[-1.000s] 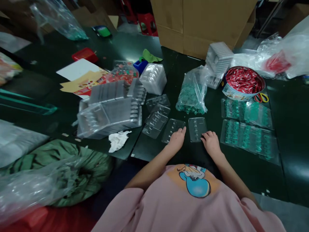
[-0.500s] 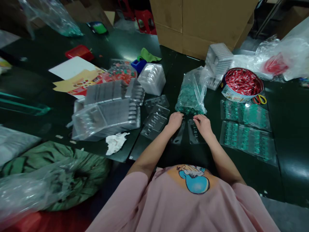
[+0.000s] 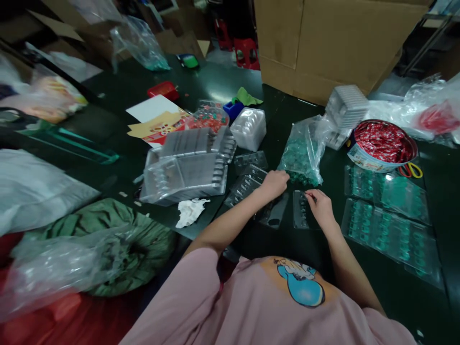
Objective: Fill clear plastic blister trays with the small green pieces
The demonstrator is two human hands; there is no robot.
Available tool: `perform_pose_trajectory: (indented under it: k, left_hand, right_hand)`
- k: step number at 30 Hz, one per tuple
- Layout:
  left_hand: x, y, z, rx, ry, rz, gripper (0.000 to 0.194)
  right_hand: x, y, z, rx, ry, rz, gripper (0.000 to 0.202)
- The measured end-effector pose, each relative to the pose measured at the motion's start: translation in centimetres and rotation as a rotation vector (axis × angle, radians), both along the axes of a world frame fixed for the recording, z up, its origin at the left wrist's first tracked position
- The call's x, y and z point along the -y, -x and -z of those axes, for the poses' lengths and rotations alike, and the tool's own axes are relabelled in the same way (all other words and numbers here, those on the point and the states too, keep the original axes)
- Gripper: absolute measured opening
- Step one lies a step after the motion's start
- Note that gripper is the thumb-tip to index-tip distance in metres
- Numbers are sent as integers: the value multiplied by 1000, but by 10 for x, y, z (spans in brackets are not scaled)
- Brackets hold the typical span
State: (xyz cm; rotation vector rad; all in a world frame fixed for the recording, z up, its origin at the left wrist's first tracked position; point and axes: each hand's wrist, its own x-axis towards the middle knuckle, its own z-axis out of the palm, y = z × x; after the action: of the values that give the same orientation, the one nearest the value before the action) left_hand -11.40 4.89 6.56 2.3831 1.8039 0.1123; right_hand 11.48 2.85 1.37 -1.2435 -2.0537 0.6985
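Note:
My left hand (image 3: 276, 184) is closed at the near left edge of a clear bag (image 3: 303, 146) of small green translucent pieces; what its fingertips hold, if anything, is too small to make out. Pinched together, the fingers of my right hand (image 3: 321, 205) touch the upper right end of a narrow clear blister tray (image 3: 301, 211). Whatever is between them cannot be made out. Another clear tray (image 3: 276, 213) lies below my left hand. To its left, more empty clear trays (image 3: 244, 188) overlap on the dark table.
Filled green blister trays (image 3: 388, 223) lie at right, below a round tin (image 3: 373, 160) of red wrapped packets and scissors (image 3: 415, 170). Stacked clear trays (image 3: 187, 172) stand at left beside crumpled tissue (image 3: 191, 212). A large cardboard box (image 3: 334, 48) rises behind the table.
The view has swung left, so the table appears shifted right. My right hand has drawn back from the bag's edge to the tray's upper end. My left hand stays near the bag.

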Motion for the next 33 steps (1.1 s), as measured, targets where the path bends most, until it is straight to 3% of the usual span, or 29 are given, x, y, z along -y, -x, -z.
perform_pose_trajectory:
  k: [2, 5, 7, 9, 10, 11, 13, 15, 18, 21, 26, 29, 33]
  left_hand:
    - [-8, 45, -34, 35, -210, -111, 19]
    - [-28, 133, -84, 124, -483, -362, 41]
    - [-40, 180, -103, 163, -521, -531, 53]
    - [-42, 201, -109, 217, -549, -644, 41]
    - [-39, 199, -106, 238, -560, -679, 52]
    - [-33, 189, -100, 250, -565, -628, 54]
    - [-13, 153, -81, 288, -570, -484, 34]
    - [11, 104, -55, 309, -430, -347, 14]
    - [47, 35, -14, 256, -146, -164, 18]
    - [73, -8, 19, 235, 43, -117, 21]
    - [87, -38, 47, 240, 205, -121, 39]
    - [81, -51, 53, 333, 207, -123, 43]
    - [69, -60, 53, 514, 126, -185, 40]
  right_hand:
    - [-1, -5, 3, -6, 10, 8, 21]
    - [-4, -9, 7, -9, 37, 34, 19]
    - [-10, -7, 10, -1, 51, 43, 18]
    - [-18, -2, 13, 26, 49, 45, 20]
    - [-23, 1, 15, 47, 43, 45, 21]
    - [-28, 6, 16, 75, 34, 48, 23]
    - [-39, 16, 20, 163, 23, 69, 27]
    - [-48, 26, 23, 282, 30, 108, 28]
    - [-57, 38, 24, 397, 42, 159, 25]
    - [-57, 38, 24, 336, 46, 174, 19]
    - [-41, 18, 28, -126, 181, 162, 22]
    - [-26, 6, 31, -456, 350, 150, 26]
    - [-9, 1, 25, -702, 523, 98, 31]
